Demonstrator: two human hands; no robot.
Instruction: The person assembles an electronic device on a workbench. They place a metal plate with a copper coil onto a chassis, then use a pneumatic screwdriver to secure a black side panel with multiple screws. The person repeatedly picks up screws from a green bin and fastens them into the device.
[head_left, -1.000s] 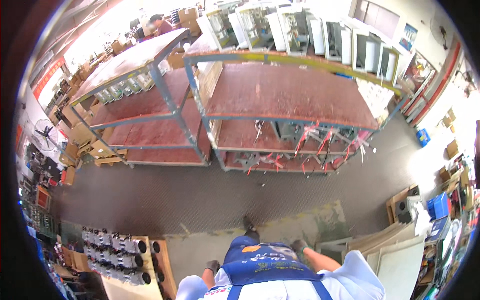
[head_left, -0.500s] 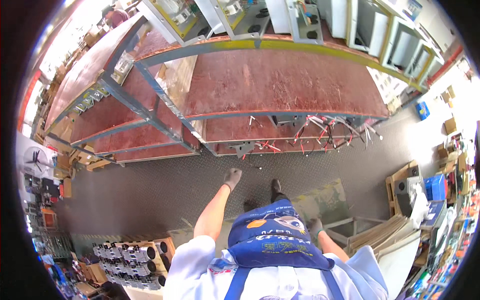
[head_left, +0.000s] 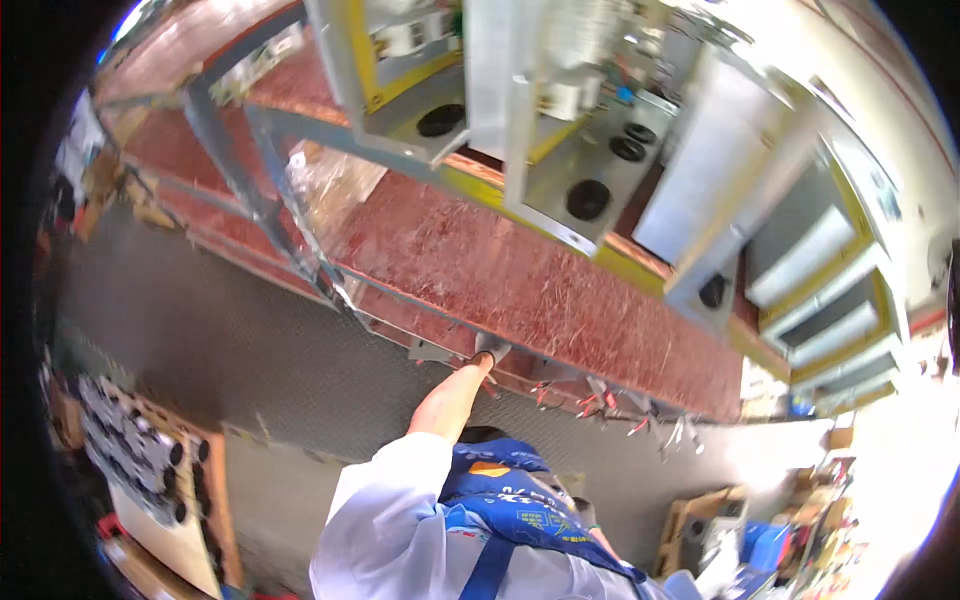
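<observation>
Left hand (head_left: 491, 351) at the rack's lower shelf (head_left: 393, 309)
Flat grey metal piece (head_left: 428, 350) just left of the gloved hand, finger pose unclear; scuffed red-brown shelf (head_left: 540, 285) above, dark textured floor (head_left: 255, 325).

At the bottom centre, a loose white shirt (head_left: 395, 510) sits under a blue apron (head_left: 510, 487) with an orange patch (head_left: 489, 468) and white and yellow print. A blue strap (head_left: 487, 568) crosses the shirt; the left hand (head_left: 491, 350) wears a greyish, blurred glove (head_left: 494, 346).

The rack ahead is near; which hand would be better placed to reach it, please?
Probably the left hand: its arm stretches toward the rack, while the right hand seems farther back, beside the blue apron.
</observation>
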